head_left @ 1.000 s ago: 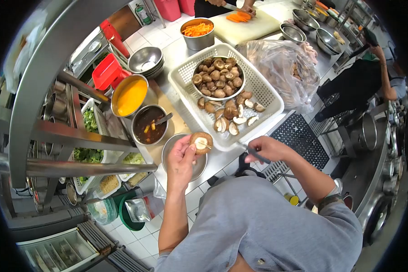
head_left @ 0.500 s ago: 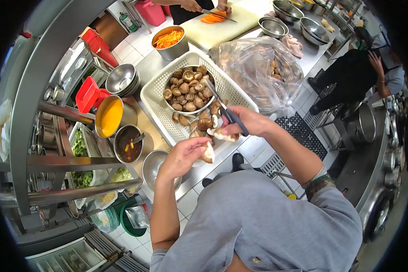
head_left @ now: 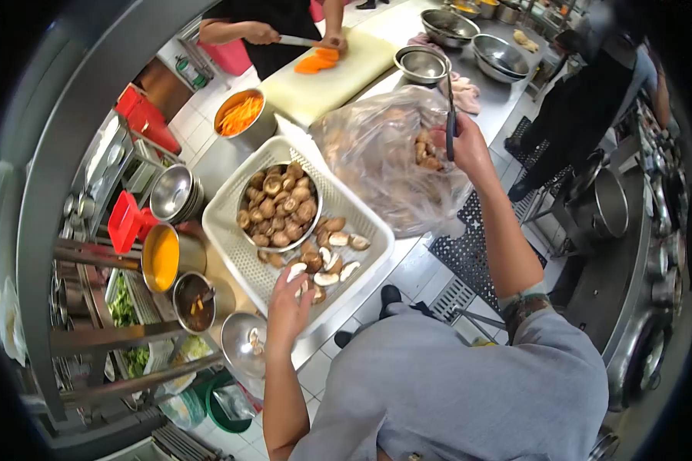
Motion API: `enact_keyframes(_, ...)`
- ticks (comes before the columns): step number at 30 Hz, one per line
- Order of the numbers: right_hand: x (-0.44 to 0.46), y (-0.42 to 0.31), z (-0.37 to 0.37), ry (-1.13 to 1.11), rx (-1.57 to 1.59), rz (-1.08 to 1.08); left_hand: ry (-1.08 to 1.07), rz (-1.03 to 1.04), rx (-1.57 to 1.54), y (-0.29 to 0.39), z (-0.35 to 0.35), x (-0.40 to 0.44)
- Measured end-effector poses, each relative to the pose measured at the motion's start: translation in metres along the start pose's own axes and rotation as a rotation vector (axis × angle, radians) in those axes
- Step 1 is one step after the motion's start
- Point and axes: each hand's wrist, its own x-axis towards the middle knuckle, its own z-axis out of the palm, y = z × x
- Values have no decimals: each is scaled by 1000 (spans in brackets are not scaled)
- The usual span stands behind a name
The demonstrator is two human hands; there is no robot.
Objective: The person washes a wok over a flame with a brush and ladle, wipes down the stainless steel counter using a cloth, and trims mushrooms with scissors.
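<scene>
My right hand (head_left: 469,152) grips dark-handled scissors (head_left: 450,132), blades pointing up, while its fingers reach the opening of a clear plastic bag (head_left: 369,165) full of mushrooms. Low in a white perforated basket (head_left: 337,183), my left hand (head_left: 287,311) has its fingertips around a pale cut mushroom piece (head_left: 296,271). Beside those fingers lie several cut mushrooms (head_left: 327,278) with white faces. A round metal bowl heaped with whole brown mushrooms (head_left: 278,206) sits in the same basket. Under the left wrist's side, a steel bowl (head_left: 234,330) contains small pale scraps.
Across the table, another person's hands (head_left: 263,33) work a knife on carrot at a cutting board (head_left: 357,61). Left of the basket stand pots of carrot strips (head_left: 238,115), orange liquid (head_left: 161,257) and dark sauce (head_left: 184,300). Metal shelf rails (head_left: 123,334) run along the left.
My right hand has swung away from the basket to the bag, still with the scissors. My left hand has lowered into the basket among the cut mushrooms. The whole view has shifted.
</scene>
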Motion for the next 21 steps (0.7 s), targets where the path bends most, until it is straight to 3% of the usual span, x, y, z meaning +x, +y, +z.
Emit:
enact_keyframes(3,35,54,6,-3,-300,48,53,3,123,12,10,7)
enact_keyframes(5,30,43,14,-84,-498,-26,103,-29,103,16,10,9)
enact_keyframes(10,20,20,44,-91,-740,72,144,-31,5,38,-8,-5)
enact_keyframes(21,17,33,63,70,-710,150,283,-4,-153,49,-19,-31)
